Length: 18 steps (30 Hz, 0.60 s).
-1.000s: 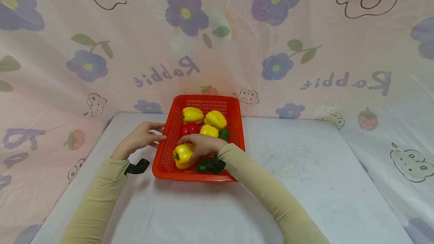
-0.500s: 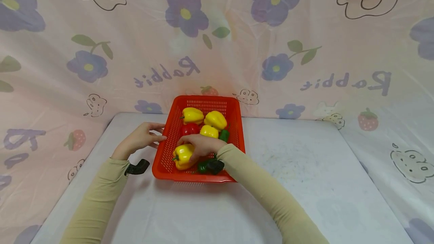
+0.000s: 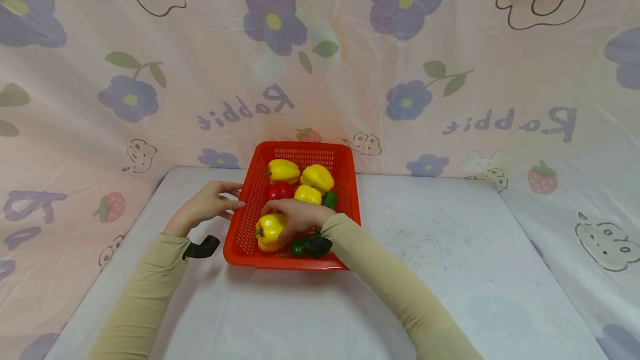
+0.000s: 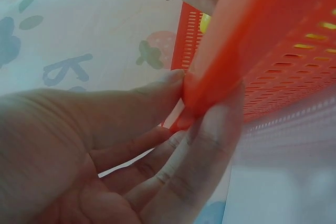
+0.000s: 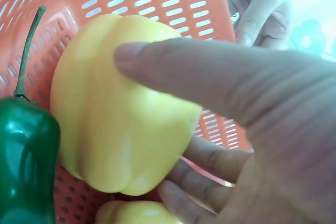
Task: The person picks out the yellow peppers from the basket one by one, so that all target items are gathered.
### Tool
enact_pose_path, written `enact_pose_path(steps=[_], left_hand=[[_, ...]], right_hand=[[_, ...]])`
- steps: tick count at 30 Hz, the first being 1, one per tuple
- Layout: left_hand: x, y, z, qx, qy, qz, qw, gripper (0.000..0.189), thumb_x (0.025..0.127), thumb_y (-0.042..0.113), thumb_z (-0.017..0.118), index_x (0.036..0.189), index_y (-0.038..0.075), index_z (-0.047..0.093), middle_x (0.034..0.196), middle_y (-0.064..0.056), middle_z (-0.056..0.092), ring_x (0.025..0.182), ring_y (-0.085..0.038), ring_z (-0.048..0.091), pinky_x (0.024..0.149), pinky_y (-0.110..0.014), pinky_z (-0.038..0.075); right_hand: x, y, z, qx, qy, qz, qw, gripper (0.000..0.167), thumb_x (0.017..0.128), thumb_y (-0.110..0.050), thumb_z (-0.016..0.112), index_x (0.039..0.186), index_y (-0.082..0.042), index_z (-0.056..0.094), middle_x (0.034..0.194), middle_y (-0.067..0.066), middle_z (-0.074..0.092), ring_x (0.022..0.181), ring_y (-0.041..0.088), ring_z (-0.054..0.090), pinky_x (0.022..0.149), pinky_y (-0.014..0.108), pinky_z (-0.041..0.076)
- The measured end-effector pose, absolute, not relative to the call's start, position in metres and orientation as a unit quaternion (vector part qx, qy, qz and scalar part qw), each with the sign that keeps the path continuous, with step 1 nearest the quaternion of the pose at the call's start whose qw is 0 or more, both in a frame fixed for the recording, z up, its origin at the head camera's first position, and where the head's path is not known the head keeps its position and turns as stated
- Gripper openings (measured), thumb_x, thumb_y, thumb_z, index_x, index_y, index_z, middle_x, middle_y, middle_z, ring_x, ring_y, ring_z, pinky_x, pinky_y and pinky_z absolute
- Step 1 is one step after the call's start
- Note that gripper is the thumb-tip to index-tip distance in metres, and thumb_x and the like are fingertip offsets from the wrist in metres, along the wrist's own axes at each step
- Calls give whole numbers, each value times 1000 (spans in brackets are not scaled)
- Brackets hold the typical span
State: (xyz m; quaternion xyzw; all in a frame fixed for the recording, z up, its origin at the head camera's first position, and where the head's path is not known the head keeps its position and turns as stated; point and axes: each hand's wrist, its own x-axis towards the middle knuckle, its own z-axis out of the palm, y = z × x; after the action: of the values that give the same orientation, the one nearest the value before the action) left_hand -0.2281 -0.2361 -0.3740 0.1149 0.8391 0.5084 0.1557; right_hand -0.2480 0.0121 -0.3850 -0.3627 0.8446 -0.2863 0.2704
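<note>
In the head view, a red perforated plastic basket (image 3: 290,263) stands on a white-covered table. My right hand (image 3: 302,214) reaches inside and holds a yellow bell pepper (image 3: 270,233) near the basket's front left corner. In the right wrist view, the thumb lies across that pepper (image 5: 110,114) while the fingers curl under its far side. At the left wall, my left hand (image 3: 207,205) pinches the basket rim (image 4: 220,72), thumb on one side and fingers on the other. A long-stemmed green pepper (image 5: 26,156) lies beside the held pepper.
Behind the right hand, the basket holds more yellow peppers (image 3: 318,178), a red pepper (image 3: 279,190) and another green pepper (image 3: 330,200). A patterned cloth (image 3: 345,82) hangs behind the table (image 3: 450,249). A black wrist mount (image 3: 202,247) sticks out from the left sleeve.
</note>
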Motion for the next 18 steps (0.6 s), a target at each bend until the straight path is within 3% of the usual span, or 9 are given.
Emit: enact_pose_path(steps=[18], left_hand=[[-230,-236,-377,105,842,506,154,58,92,6,64,140,-11,37,122,-30,51,87,-27,67,69,-40,58]], right_hand=[[-250,54,-360,-384,837,-338,193,59,80,-20,80,130,-22,50,123,-3,52,112,13,48,96,28,43]])
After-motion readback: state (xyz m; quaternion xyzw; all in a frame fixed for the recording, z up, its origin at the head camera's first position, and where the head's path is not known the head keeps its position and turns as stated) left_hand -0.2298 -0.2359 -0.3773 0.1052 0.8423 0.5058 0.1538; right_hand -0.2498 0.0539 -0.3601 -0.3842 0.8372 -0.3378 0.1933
